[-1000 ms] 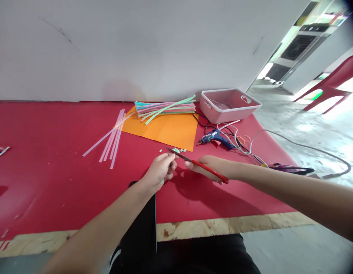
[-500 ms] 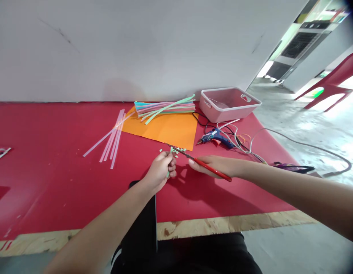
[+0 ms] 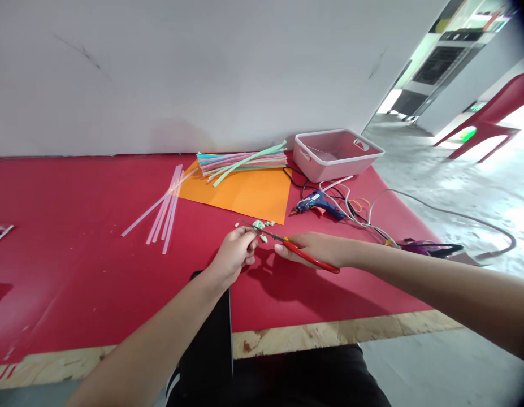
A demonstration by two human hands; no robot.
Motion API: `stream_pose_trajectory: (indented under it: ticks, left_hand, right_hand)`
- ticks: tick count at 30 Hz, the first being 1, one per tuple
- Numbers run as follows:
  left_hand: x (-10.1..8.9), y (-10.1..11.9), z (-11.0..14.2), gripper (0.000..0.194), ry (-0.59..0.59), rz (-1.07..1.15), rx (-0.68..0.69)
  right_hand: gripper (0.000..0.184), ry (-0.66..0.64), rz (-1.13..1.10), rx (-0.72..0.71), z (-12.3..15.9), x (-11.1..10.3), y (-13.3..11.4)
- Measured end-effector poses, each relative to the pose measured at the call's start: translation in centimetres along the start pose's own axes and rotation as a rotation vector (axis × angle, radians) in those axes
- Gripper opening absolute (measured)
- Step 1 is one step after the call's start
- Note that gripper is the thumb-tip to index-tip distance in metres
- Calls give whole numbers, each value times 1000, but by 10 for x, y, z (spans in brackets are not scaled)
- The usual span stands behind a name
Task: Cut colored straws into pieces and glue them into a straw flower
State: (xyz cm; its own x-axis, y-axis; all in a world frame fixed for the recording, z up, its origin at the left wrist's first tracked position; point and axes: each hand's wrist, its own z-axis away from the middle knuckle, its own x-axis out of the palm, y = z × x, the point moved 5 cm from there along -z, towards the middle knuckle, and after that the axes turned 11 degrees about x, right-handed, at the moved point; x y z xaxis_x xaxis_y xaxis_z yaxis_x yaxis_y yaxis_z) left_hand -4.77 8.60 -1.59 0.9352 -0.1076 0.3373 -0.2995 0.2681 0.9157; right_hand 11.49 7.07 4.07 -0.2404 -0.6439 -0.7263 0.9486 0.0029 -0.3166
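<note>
My left hand (image 3: 234,253) is closed in a pinch around a light-green straw (image 3: 256,225), most of which the fingers hide. Red-handled scissors (image 3: 309,258) are gripped in my right hand (image 3: 319,247), their blades pointing left across the straw's end, close to the left fingertips. Small green cut bits (image 3: 264,239) lie on the red tabletop (image 3: 117,294) around the blades. Behind them is an orange sheet (image 3: 245,189), with a pile of pastel straws (image 3: 245,161) on its back part.
Several pink straws (image 3: 168,215) lie to the left, partly over the orange sheet. On the right are a blue glue gun (image 3: 319,203), tangled cables (image 3: 350,212) and a pink basket (image 3: 338,167). A black flat object (image 3: 208,333) juts over the wooden front edge (image 3: 308,334).
The scissor blades have closed further over the green straw near my left fingertips. More green bits show around the blades. The view has shifted slightly.
</note>
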Motion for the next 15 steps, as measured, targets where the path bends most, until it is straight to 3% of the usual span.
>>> stream_pose_trajectory:
  ticks: [7, 15]
  left_hand:
    - [1, 3, 1, 9, 8, -2, -12]
    - [5, 6, 4, 13, -13, 11, -38]
  right_hand:
    - [75, -6, -11, -45, 0, -2, -3]
    - [71, 62, 74, 12, -10, 1, 3]
